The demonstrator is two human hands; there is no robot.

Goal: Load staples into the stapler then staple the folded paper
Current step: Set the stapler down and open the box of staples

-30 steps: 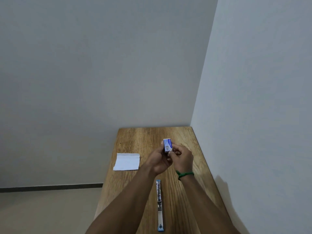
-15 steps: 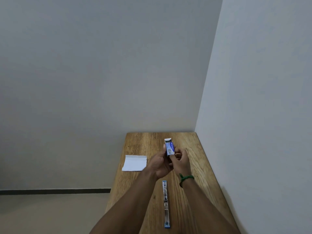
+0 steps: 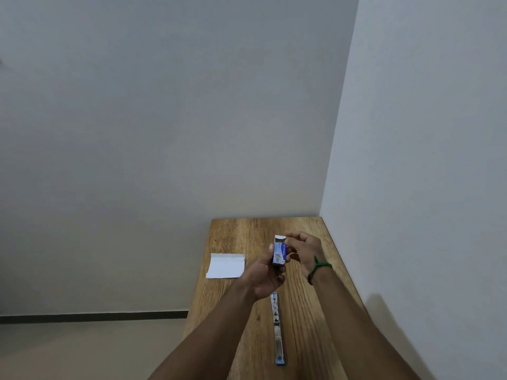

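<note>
My left hand [image 3: 264, 275] grips a small blue and white staple box [image 3: 279, 255] upright above the wooden table [image 3: 238, 237]. The box's top flap [image 3: 279, 238] stands open. My right hand [image 3: 306, 248], with a green band at the wrist, has its fingers curled at the box's open top and right side; whether it pinches staples is too small to see. The stapler [image 3: 277, 329] lies swung open flat on the table, nearer to me, below both hands. The folded white paper [image 3: 226, 266] lies at the table's left edge.
The table stands in a corner, with a wall behind it and a wall along its right side. Its left edge drops to a bare floor [image 3: 82, 352].
The box's top flap has been opened and the box now stands more upright. My right hand has shifted up to the open end. The camera view has drifted.
</note>
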